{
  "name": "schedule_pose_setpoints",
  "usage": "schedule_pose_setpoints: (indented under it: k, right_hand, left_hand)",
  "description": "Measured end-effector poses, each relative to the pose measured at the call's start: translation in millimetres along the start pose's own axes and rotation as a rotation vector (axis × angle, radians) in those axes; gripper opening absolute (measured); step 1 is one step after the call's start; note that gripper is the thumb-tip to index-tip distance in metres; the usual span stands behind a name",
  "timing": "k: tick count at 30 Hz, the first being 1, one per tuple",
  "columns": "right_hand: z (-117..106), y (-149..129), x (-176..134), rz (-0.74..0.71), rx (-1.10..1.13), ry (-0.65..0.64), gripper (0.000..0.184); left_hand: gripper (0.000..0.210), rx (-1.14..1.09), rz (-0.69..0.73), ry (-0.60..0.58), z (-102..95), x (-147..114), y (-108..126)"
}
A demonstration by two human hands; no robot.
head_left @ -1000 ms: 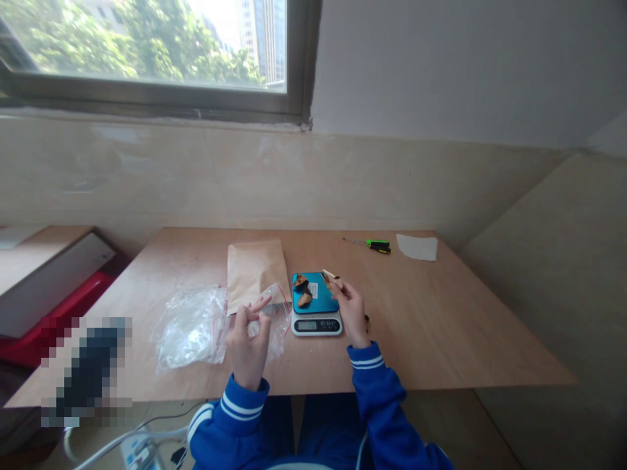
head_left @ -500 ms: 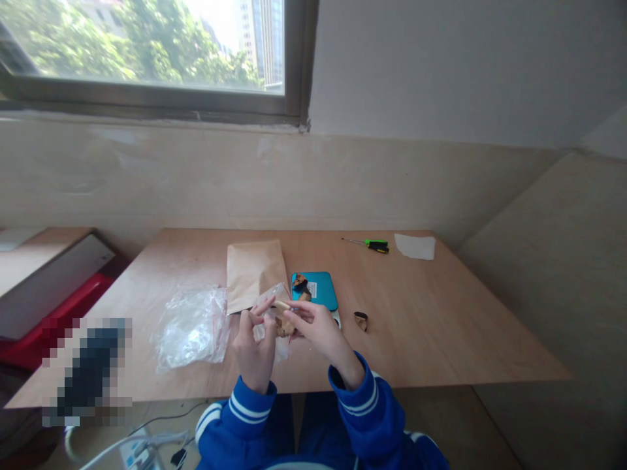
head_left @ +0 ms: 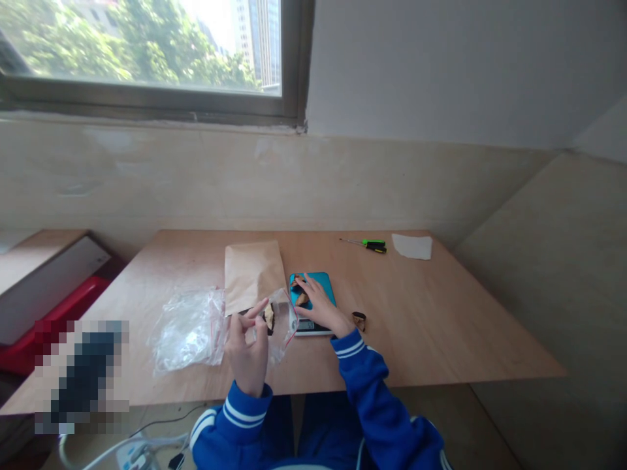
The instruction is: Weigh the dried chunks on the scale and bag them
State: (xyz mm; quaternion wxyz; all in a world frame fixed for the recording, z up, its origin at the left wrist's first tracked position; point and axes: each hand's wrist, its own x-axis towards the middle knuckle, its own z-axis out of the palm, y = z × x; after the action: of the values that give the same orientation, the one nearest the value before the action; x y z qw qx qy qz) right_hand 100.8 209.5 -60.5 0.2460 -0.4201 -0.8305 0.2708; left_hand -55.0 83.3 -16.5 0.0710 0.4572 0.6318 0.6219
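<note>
My left hand (head_left: 249, 346) pinches a small clear zip bag (head_left: 283, 333) with a red-edged seal. Inside the bag lies a pale dried slice with a dark rim (head_left: 269, 318). My right hand (head_left: 321, 305) reaches over the teal top of a kitchen scale (head_left: 321, 282), its fingers spread around dried pieces. One tan dried piece (head_left: 302, 298) shows beneath the fingers, and a darker one is partly covered by them. The scale's display (head_left: 307, 324) shows below my palm, its digits too small to read.
Another dried piece (head_left: 359, 320) lies right of the scale. A brown paper bag (head_left: 252, 274) and a heap of clear plastic bags (head_left: 189, 329) are on the left. Screwdrivers (head_left: 375, 245) and a white paper scrap (head_left: 412, 247) lie at the back right.
My right hand has left the clear zip bag and moved up and right onto the scale. A pale slice now shows inside the bag, and the display is uncovered.
</note>
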Motion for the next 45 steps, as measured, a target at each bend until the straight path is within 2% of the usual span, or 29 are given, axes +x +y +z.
schedule_pose_setpoints:
  k: [2, 4, 8, 14, 24, 28, 31, 33, 35, 37, 40, 45]
  right_hand:
    - [10.0, 10.3, 8.3, -0.019, -0.026, 0.019, 0.067]
    - [15.3, 13.1, 13.9, -0.032, -0.014, 0.058, 0.056]
    - [15.2, 9.1, 15.0, -0.038, 0.022, 0.099, 0.032]
    - [13.5, 1.5, 8.7, -0.017, 0.078, 0.187, 0.015]
    - [7.5, -0.1, 3.5, 0.115, 0.312, 0.412, 0.017]
    - [-4.5, -14.1, -3.2, 0.201, 0.487, 0.469, 0.033]
    - [-20.5, -37.4, -13.5, 0.29, 0.792, 0.438, 0.039]
    - [-32.6, -56.5, -22.3, 0.337, 1.027, 0.361, 0.036]
    - [-43.0, -74.6, -31.0, 0.347, 1.129, 0.262, 0.033]
    - [-48.5, -89.4, -37.8, 0.351, 1.117, 0.152, 0.031]
    - [-45.0, -104.8, -43.1, 0.358, 1.0, 0.014, 0.029]
    - [-26.3, -125.5, -43.9, 0.242, 0.863, 0.045, 0.028]
  left_hand:
    - [0.022, 0.001, 0.004, -0.001, -0.4, -0.7, 0.6]
    - [0.022, 0.002, 0.005, 0.002, -1.3, -0.9, 1.6]
    - [0.023, -0.043, -0.034, 0.01, -3.1, -0.5, 2.7]
    - [0.022, -0.097, -0.024, 0.045, -2.9, -1.2, 4.1]
    - [0.022, -0.096, 0.014, 0.061, -4.3, -1.5, 5.9]
    - [0.022, -0.097, 0.001, 0.056, -3.9, -1.9, 1.8]
    - [0.022, -0.112, -0.013, 0.059, -2.4, -2.4, -0.3]
    - [0.022, -0.114, -0.029, 0.073, -1.2, -3.1, 0.0]
    - [0.023, -0.105, -0.039, 0.09, -0.3, -4.1, 1.7]
    - [0.023, -0.11, -0.041, 0.103, 0.4, -5.4, 4.3]
    - [0.023, -0.164, -0.051, 0.118, 1.5, -7.6, 7.9]
    - [0.023, -0.311, -0.038, 0.174, 4.7, -9.7, 10.8]
